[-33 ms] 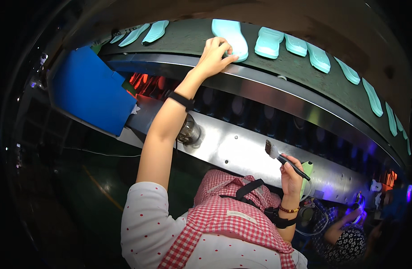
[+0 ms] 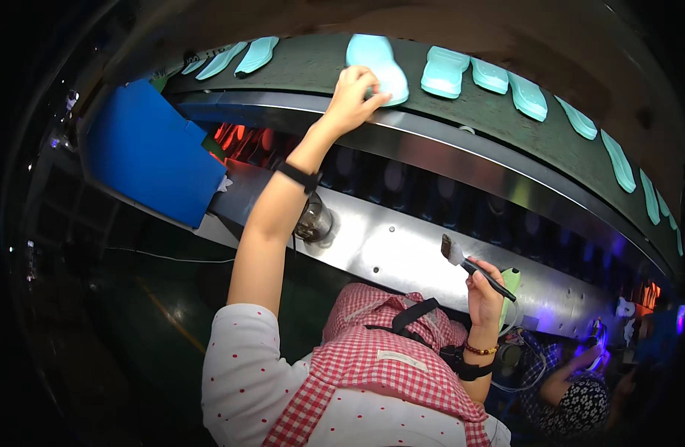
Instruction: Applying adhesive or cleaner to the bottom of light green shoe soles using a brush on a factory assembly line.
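A pale turquoise shoe sole [image 2: 375,63] lies on the dark conveyor belt [image 2: 313,65], its near end at the belt's metal rim. My left hand [image 2: 355,95] reaches up to it with bent fingers closed on its near left edge; some fingertips are hidden. Lower right, my right hand [image 2: 485,290] is closed around the black handle of a flat brush [image 2: 462,257]. The brush's pale, dark-tipped bristles point up and left, over the steel ledge and away from the sole. A light green object [image 2: 511,287] shows just behind my right hand, its kind unclear.
More turquoise soles [image 2: 444,72] lie along the belt on both sides. A glass jar [image 2: 315,221] stands on the steel ledge [image 2: 409,246], beside my left forearm. A blue panel [image 2: 153,153] stands at left. Another person [image 2: 581,402] works at lower right.
My left hand and the sole it grips have shifted slightly left and nearer. The soles along the belt have also slid a little left. My right hand with the brush stays put.
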`<action>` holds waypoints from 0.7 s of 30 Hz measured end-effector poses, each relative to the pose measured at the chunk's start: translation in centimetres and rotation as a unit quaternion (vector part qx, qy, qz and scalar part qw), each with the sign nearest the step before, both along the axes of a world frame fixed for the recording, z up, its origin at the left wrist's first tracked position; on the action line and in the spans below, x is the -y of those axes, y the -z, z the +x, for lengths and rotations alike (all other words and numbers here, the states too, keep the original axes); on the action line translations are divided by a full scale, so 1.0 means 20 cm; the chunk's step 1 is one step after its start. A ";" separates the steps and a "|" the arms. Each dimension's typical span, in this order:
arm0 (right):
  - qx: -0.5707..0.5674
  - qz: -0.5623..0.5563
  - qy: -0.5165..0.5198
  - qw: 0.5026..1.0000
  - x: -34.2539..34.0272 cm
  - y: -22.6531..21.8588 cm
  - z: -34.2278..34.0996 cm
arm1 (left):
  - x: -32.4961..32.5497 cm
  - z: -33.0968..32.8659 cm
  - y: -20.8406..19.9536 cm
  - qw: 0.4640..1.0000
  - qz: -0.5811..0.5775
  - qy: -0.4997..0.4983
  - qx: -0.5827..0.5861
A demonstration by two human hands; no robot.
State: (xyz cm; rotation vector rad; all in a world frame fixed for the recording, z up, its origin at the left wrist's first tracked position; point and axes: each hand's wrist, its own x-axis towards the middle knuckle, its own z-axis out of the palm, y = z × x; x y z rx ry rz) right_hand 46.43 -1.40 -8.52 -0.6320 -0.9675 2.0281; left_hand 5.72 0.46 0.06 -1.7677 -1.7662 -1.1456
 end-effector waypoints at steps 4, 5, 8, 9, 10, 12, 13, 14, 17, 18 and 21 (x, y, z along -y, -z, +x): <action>0.029 -0.004 0.033 0.999 0.01 0.01 0.04 | 0.20 0.16 0.12 0.941 0.219 -0.048 0.255; 0.028 -0.006 0.035 0.999 0.01 0.02 0.04 | 0.24 0.22 0.14 0.872 0.278 -0.077 0.396; 0.091 0.048 0.025 0.994 0.00 0.01 0.06 | 0.40 0.29 0.10 0.628 0.116 0.195 0.744; 0.094 0.046 0.022 0.994 0.00 0.00 0.05 | 0.44 0.31 0.09 0.537 0.089 0.251 0.800; 0.084 0.060 0.004 0.995 0.00 -0.02 0.04 | 0.49 0.34 0.13 0.555 0.077 0.260 0.787; 0.062 0.067 -0.016 0.996 0.00 -0.06 0.02 | 0.60 0.38 0.22 0.554 0.058 0.332 0.761; 0.061 0.066 -0.014 0.996 -0.01 -0.07 0.01 | 0.66 0.41 0.32 0.555 0.087 0.320 0.763; 0.030 0.054 -0.023 0.998 -0.02 -0.06 0.00 | 0.69 0.48 0.32 0.504 0.081 0.392 0.765; -0.013 0.047 -0.060 0.997 -0.02 -0.14 -0.03 | 0.79 0.56 0.42 0.350 0.027 0.507 0.787; -0.022 0.054 -0.070 0.996 -0.02 -0.17 -0.04 | 0.78 0.56 0.45 0.362 -0.042 0.518 0.774; -0.032 0.101 -0.106 0.989 -0.03 -0.24 -0.14 | 0.71 0.76 0.46 0.438 -0.111 0.402 0.796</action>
